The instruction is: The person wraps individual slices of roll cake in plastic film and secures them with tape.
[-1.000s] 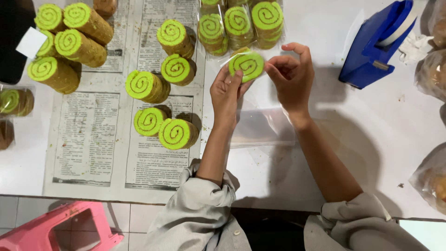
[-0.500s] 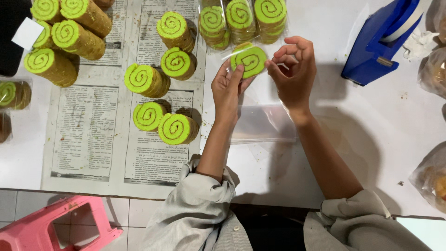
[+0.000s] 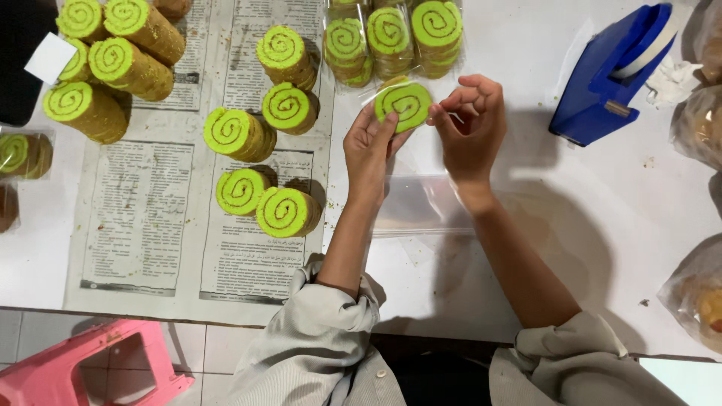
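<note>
Seen from above, two bare hands meet over a white table (image 3: 571, 225). Between them is a green spiral roll slice (image 3: 404, 103), its swirled face turned up, apparently inside a clear plastic wrapper, though the film is hard to make out. The left hand (image 3: 370, 146) grips the slice from its lower left, fingers curled against its edge. The right hand (image 3: 472, 124) pinches the slice's right edge with fingertips. Just beyond the slice lie wrapped stacks of slices (image 3: 391, 34). To the left, more green rolls (image 3: 259, 162) rest on newspaper (image 3: 143, 225). A blue tape dispenser (image 3: 613, 71) stands to the right.
</note>
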